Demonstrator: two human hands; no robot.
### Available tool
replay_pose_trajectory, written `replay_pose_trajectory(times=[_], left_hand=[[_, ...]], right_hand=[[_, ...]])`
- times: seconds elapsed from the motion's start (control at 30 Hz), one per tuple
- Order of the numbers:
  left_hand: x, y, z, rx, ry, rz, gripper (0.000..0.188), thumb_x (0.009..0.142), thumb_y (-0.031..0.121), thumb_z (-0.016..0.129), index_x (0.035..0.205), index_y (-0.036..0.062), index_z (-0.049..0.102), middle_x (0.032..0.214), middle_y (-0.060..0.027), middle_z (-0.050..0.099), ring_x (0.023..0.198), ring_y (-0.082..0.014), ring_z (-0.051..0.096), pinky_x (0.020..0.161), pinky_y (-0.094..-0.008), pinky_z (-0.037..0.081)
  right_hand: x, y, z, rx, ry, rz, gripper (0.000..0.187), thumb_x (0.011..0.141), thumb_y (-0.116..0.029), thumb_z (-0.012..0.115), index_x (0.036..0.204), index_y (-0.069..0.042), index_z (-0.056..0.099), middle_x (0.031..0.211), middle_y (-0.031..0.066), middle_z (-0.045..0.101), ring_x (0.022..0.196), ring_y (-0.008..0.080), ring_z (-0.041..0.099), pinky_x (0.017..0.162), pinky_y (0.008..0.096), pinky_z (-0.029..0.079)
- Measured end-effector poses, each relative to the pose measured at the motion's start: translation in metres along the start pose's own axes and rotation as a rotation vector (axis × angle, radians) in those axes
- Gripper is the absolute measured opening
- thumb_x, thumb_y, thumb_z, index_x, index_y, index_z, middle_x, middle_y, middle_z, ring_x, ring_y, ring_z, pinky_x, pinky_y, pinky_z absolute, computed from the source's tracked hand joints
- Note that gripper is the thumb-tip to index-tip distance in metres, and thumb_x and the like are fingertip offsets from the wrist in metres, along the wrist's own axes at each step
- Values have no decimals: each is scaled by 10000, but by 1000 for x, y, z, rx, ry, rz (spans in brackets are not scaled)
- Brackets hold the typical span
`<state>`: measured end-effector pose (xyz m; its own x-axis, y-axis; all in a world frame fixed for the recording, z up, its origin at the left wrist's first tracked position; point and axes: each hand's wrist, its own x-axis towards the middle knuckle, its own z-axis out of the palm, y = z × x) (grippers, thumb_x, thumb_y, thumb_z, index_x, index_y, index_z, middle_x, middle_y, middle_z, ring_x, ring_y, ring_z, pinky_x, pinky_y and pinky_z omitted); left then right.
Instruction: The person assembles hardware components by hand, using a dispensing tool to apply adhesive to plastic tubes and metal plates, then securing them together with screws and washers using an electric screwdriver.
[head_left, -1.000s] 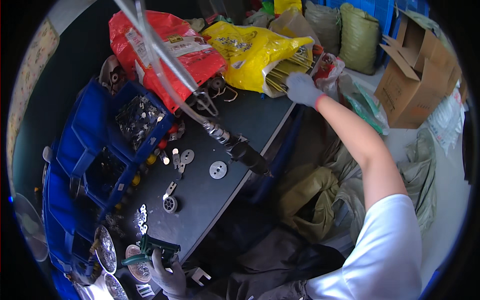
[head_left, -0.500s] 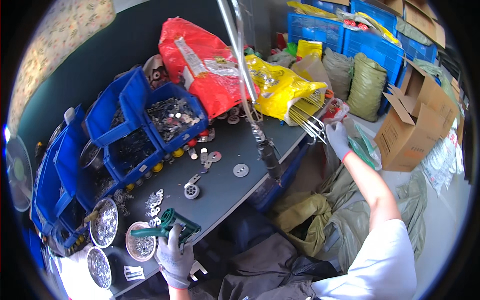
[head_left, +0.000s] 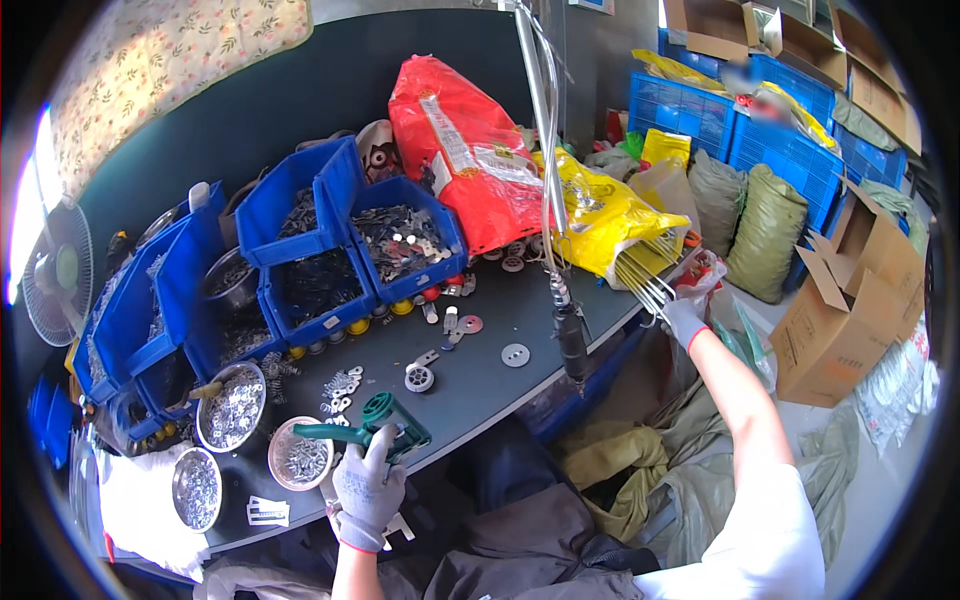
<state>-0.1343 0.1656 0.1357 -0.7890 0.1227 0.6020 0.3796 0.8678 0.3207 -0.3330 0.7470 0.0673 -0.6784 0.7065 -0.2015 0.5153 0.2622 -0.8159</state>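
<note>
In my gloved left hand (head_left: 370,490) is a dark green plastic part (head_left: 392,422) with a long curved handle, held above the table's near edge. My gloved right hand (head_left: 685,322) reaches far right, its fingers closed at the hooked ends of several thin metal rods (head_left: 640,278). These rods stick out of a yellow plastic bag (head_left: 600,215) lying on the table. How many of them the fingers grip is hidden. Near my left hand stands a round tub of small metal parts (head_left: 303,455).
Blue bins (head_left: 405,195) of small parts line the table's back left, beside a red bag (head_left: 465,150). A powered screwdriver (head_left: 570,335) hangs over the right edge. Wheels (head_left: 419,378) and a grey disc (head_left: 515,355) lie mid-table. A cardboard box (head_left: 830,345) stands right.
The whole view has shifted, so the table sits farther right and lower. My right hand has come down to the rod ends. My left hand still holds the green part.
</note>
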Motion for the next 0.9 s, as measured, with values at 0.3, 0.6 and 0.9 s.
replay_pose_trajectory(times=[0.3, 0.6, 0.9], left_hand=[[3, 3, 4, -41, -49, 12, 548, 652, 15, 712, 1171, 132, 582, 991, -194, 600, 855, -388, 618, 689, -444, 514], [3, 2, -4, -120, -29, 17, 529, 680, -34, 696, 1182, 67, 565, 1007, -203, 617, 908, -390, 610, 755, -445, 499], [-2, 21, -40, -956, 178, -454, 600, 866, 99, 650, 1400, 104, 376, 944, -34, 560, 693, -112, 549, 601, -267, 483]], right_hand=[[30, -11, -79, 25, 553, -670, 197, 880, -183, 552, 929, -5, 619, 822, 180, 660, 739, 317, 627, 671, 424, 487], [-221, 70, -106, 937, -559, 385, 465, 968, -418, 466, 1234, -41, 522, 698, 9, 539, 479, 128, 435, 498, 289, 398], [-363, -14, -52, -84, -439, -1362, 312, 939, -14, 513, 1243, -18, 583, 745, 42, 584, 586, 111, 516, 523, 253, 412]])
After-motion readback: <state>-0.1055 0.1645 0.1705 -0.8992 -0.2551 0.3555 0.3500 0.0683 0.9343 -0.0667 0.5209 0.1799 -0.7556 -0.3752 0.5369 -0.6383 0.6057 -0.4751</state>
